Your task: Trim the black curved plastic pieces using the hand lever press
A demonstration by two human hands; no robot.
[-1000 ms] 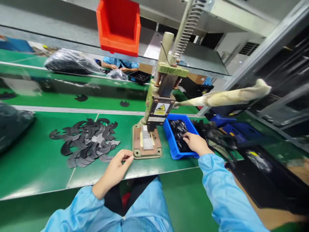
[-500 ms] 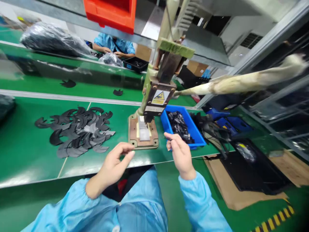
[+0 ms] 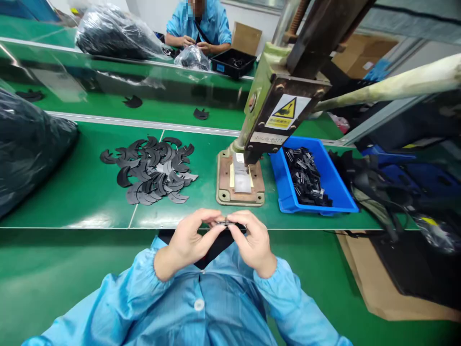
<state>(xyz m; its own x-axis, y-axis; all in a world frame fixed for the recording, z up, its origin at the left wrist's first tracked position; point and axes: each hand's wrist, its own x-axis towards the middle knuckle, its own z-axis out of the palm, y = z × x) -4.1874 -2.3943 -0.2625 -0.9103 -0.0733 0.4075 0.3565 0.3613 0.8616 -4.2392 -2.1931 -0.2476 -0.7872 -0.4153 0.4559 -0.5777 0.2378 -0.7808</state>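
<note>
Between the fingertips of both hands is a small thin black part (image 3: 224, 223), seen edge-on and mostly covered by the fingers. My left hand (image 3: 190, 238) pinches its left end, thumb below and fingers above. My right hand (image 3: 253, 240) grips the right end the same way. Both are at the front edge of the green table, just in front of the hand press (image 3: 273, 115). The press's base plate (image 3: 222, 180) carries a flat metal block (image 3: 242, 175). To the right stands a blue bin (image 3: 340, 185) full of small black parts (image 3: 306, 178).
A heap of dark crescent-shaped pieces (image 3: 154, 168) lies left of the press. Dark plastic bags (image 3: 32, 149) bulge at the far left. The press lever (image 3: 392, 84) reaches out to the right. Across the bench, a person in blue (image 3: 216, 24) works behind a black tray (image 3: 234, 62).
My right hand has come left from beside the blue bin, and both hands now meet at the small black part. The view has tilted down and shifted.
</note>
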